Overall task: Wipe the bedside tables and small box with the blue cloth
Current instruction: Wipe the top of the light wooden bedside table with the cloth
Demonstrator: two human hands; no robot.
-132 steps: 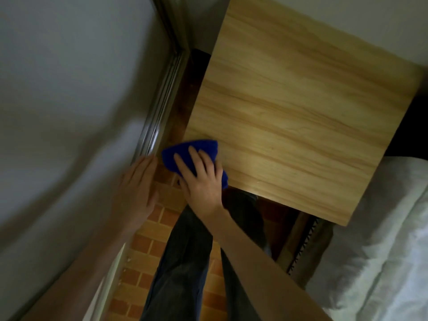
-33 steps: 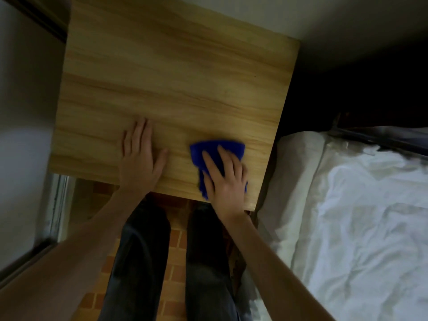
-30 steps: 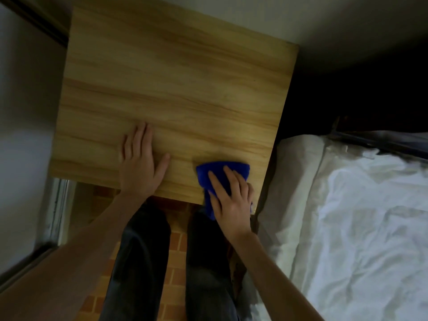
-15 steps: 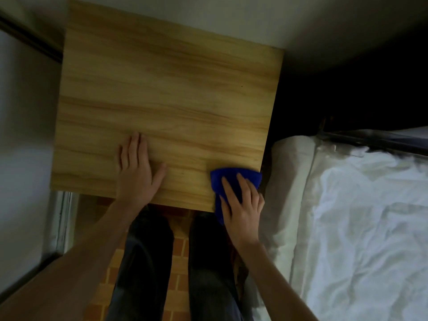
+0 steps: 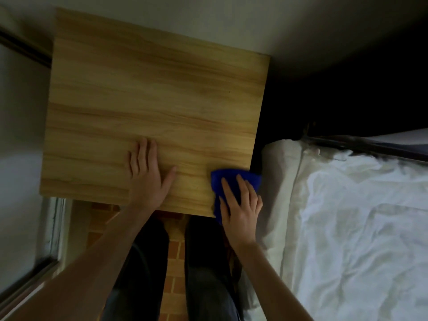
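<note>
A light wooden bedside table [image 5: 152,93] fills the upper left of the head view, its top bare. My right hand [image 5: 240,205] presses the blue cloth [image 5: 231,179] flat on the table's near right corner; the cloth hangs over the right and front edges. My left hand [image 5: 148,179] lies flat with fingers spread on the tabletop near the front edge, left of the cloth. No small box is in view.
A bed with white rumpled sheets [image 5: 359,228] stands close against the table's right side. A pale wall and metal sliding-door frame [image 5: 53,228] run along the left. My legs stand on orange brick-pattern floor [image 5: 173,251] below the table's front edge.
My right hand has slid the blue cloth rightward along the front edge, from the left corner to the right one. My left hand moved from the wall to the tabletop and stays there.
</note>
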